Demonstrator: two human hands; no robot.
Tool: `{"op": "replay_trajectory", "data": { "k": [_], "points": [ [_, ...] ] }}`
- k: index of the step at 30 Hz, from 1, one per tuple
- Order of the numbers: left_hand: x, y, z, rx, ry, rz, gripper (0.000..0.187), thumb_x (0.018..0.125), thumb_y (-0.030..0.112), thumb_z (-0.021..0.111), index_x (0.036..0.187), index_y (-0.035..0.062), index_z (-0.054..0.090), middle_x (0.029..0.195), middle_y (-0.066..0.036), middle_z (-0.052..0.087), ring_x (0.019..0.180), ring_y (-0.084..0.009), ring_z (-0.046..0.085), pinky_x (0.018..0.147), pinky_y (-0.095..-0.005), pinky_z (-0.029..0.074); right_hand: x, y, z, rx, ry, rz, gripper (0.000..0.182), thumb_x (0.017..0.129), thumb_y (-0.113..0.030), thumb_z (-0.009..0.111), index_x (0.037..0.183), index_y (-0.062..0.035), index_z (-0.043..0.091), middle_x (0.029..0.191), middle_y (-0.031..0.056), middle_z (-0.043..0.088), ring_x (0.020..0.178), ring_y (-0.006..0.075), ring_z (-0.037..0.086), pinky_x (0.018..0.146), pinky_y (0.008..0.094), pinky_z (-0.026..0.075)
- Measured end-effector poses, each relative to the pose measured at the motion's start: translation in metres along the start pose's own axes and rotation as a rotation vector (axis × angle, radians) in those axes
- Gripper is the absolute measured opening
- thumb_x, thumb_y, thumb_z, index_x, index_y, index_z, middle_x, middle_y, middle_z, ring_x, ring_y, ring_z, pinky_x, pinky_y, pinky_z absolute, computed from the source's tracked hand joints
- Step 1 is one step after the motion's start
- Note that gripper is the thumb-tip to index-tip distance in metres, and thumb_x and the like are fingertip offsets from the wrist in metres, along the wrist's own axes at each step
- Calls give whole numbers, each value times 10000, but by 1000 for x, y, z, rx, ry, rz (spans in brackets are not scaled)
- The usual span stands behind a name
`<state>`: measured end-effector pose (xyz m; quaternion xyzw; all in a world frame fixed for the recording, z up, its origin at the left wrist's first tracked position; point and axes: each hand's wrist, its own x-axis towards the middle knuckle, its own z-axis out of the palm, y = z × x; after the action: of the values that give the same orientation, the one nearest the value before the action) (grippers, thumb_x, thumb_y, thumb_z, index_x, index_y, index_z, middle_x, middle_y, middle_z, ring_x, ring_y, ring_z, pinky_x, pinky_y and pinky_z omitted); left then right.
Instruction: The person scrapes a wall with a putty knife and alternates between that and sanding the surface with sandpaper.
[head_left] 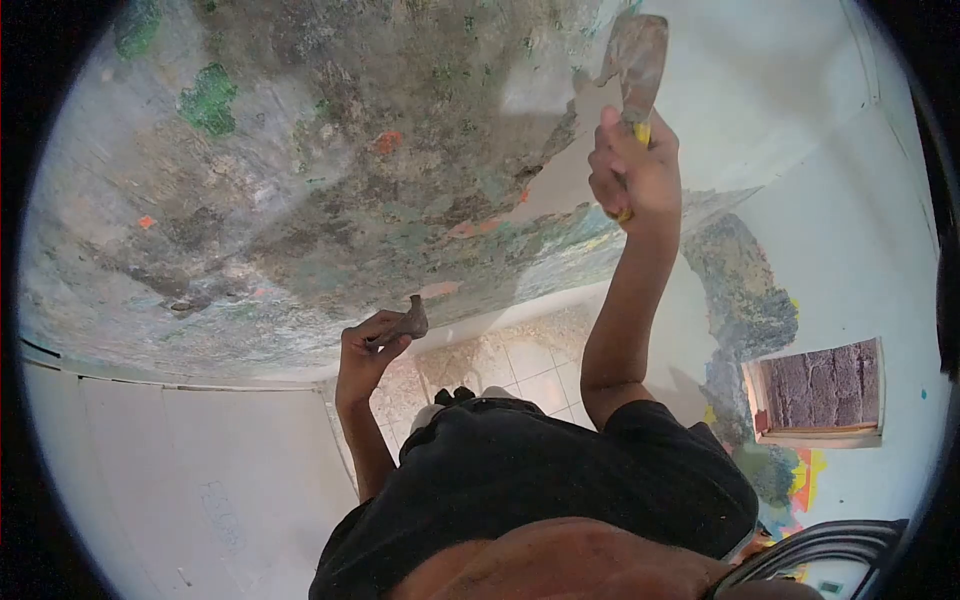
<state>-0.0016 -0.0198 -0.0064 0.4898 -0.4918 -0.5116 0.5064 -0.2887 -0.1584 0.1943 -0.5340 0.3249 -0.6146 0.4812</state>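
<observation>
My right hand (pixel 640 170) is wrapped round the yellow handle of a putty knife (pixel 642 62), whose broad blade is smeared with grey-brown filler. The blade points up and lies over the edge between a smooth pale coat and the rough patchy wall (pixel 380 180). Lower and to the left, my left hand (pixel 368 350) pinches a flat, grey-brown-coated piece (pixel 408 324) between thumb and fingers, close to the lower part of the wall. Its coating hides what kind of tool or plate it is.
Green and orange paint remnants (pixel 208 100) dot the stripped wall. Below lies a dusty tiled floor (pixel 540 390). On the right, a white wall (pixel 850 250) has a framed opening (pixel 820 395) showing bricks. A pale panel (pixel 220 460) stands left; dark cables (pixel 830 550) show lower right.
</observation>
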Motion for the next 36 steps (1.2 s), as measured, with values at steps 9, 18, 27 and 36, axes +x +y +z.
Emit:
{"op": "replay_trajectory", "data": {
  "k": [9, 18, 27, 36],
  "points": [
    [0, -8, 7, -28, -33, 44, 210, 794, -86, 700, 997, -36, 715, 987, -63, 685, 939, -131, 629, 830, -255, 476, 20, -5, -29, 780, -442, 230, 238, 1066, -271, 376, 1170, -119, 528, 650, -4, 438, 379, 56, 343, 300, 196, 290],
    [-9, -4, 0, -27, 9, 31, 197, 795, -83, 699, 986, -40, 717, 995, -72, 690, 930, -137, 632, 826, -264, 483, 25, 5, -33, 1022, -676, 245, 320, 1082, -230, 283, 1293, -119, 496, 701, 29, 450, 411, 89, 383, 330, 216, 357],
    [-6, 1, -2, -4, -6, 21, 197, 789, -72, 710, 984, -38, 717, 976, -63, 690, 917, -138, 632, 819, -265, 479, 24, -2, -26, 986, -565, 237, 343, 1081, -245, 303, 1373, -145, 452, 665, 19, 426, 391, 75, 350, 299, 211, 316],
    [0, -5, -1, -38, -67, 45, 220, 783, -94, 702, 996, -40, 718, 987, -65, 684, 919, -136, 623, 823, -257, 470, 18, -15, -32, 733, -438, 288, 141, 1031, -242, 497, 1106, -131, 539, 599, -44, 417, 363, 26, 317, 284, 176, 260]
  ]
}}
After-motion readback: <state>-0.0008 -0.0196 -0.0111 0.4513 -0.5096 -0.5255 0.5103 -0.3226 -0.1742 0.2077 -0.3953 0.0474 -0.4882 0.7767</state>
